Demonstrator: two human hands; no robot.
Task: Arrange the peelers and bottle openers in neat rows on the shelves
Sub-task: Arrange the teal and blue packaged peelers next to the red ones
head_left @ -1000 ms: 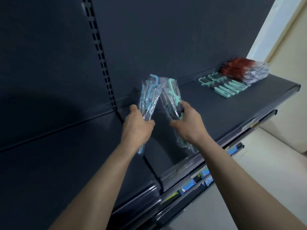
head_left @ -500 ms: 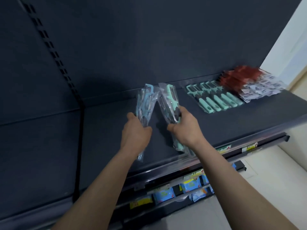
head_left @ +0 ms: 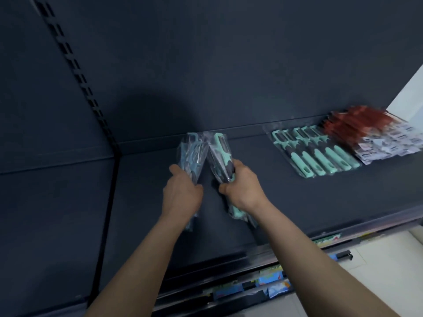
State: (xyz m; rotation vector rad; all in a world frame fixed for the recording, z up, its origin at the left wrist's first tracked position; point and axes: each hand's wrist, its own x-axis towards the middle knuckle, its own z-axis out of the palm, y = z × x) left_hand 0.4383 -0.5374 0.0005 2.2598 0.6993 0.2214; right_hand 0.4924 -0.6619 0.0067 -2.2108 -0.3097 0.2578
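Observation:
My left hand (head_left: 183, 193) grips a bundle of blue peelers (head_left: 193, 154) in clear plastic bags, held upright over the dark shelf (head_left: 286, 202). My right hand (head_left: 243, 189) grips a bundle of mint-green peelers (head_left: 220, 154) in plastic, tilted left so the tops of the two bundles nearly touch. Further right on the shelf lies a neat row of mint-green peelers (head_left: 320, 154). Beside that row, at the far right, sits a pile of red-carded packets (head_left: 370, 131), blurred.
The shelf's dark back panel (head_left: 206, 65) rises behind, with a slotted upright (head_left: 75, 74) at the left. A price rail (head_left: 343, 234) runs along the front edge. Colourful packets (head_left: 272, 280) show on a lower shelf. Pale floor (head_left: 389, 259) lies to the right.
The view has swung right, so the slotted upright and shelf seam moved left and the laid-out row came closer. Both hands still hold their bundles the same way, now lower over the shelf.

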